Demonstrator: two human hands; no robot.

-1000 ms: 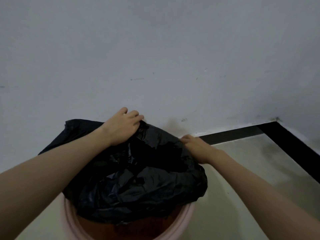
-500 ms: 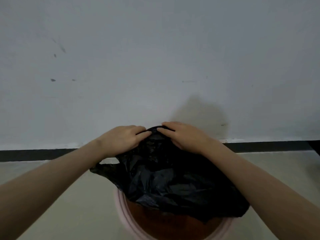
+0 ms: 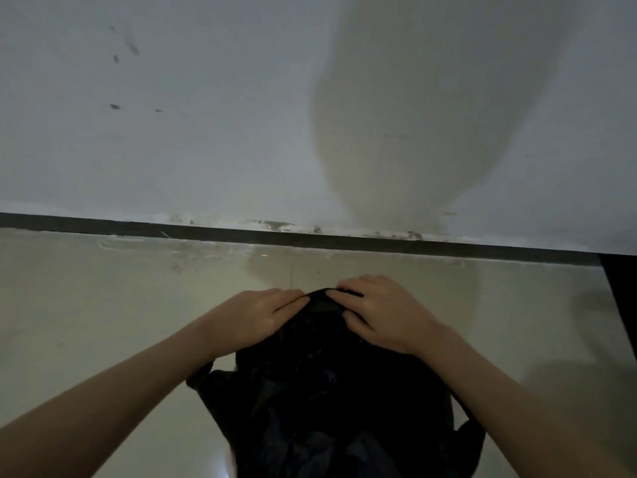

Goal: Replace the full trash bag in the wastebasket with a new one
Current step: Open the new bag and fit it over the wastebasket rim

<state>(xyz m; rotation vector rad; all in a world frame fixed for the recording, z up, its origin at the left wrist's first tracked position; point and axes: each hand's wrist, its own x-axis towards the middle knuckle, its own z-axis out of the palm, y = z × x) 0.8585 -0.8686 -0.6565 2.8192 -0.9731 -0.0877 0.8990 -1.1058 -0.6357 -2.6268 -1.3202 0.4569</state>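
Right now both hands pinch the gathered top of the black trash bag (image 3: 331, 391): my left hand (image 3: 253, 317) and right hand (image 3: 382, 313) meet at its peak, fingers (image 3: 289, 298) closed on the plastic. It hangs in front of me above the floor (image 3: 86, 305), near the wall (image 3: 172, 115); the wastebasket itself I can't make out. To do this well, I should probably bunch the mouth tight and lift straight up so nothing spills
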